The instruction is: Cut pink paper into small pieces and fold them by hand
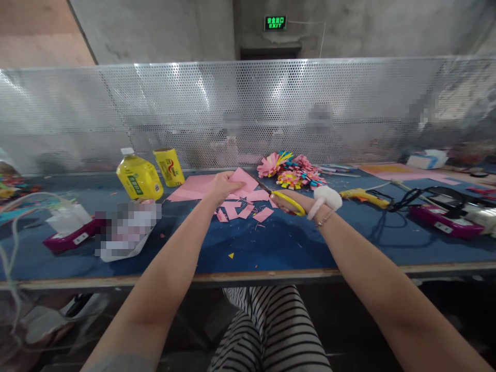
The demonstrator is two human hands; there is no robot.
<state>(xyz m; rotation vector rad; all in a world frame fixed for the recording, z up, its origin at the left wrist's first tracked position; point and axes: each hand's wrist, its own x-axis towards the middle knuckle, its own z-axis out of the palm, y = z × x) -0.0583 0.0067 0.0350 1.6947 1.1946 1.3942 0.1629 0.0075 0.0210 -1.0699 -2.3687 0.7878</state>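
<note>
My left hand (226,185) is closed on a piece of pink paper (245,178), raised a little over the table. In my right hand (285,201) is a pair of scissors (293,203) with yellow handles, their dark blades pointing up and left at the paper's right edge. Whether the blades are cutting into it I cannot tell. Several small cut pink paper pieces (264,214) lie scattered below both hands. Behind my left hand a larger pink sheet (189,188) rests flat on the table. A fluffy white band circles my right wrist.
Paper flowers (291,170) are heaped behind my right hand. A yellow liquid bottle (139,174) and a yellow can (169,167) stand at left, near a white tray (127,250). A yellow glue gun (365,197), cables and purple power strips (445,222) lie around the blue table (271,256).
</note>
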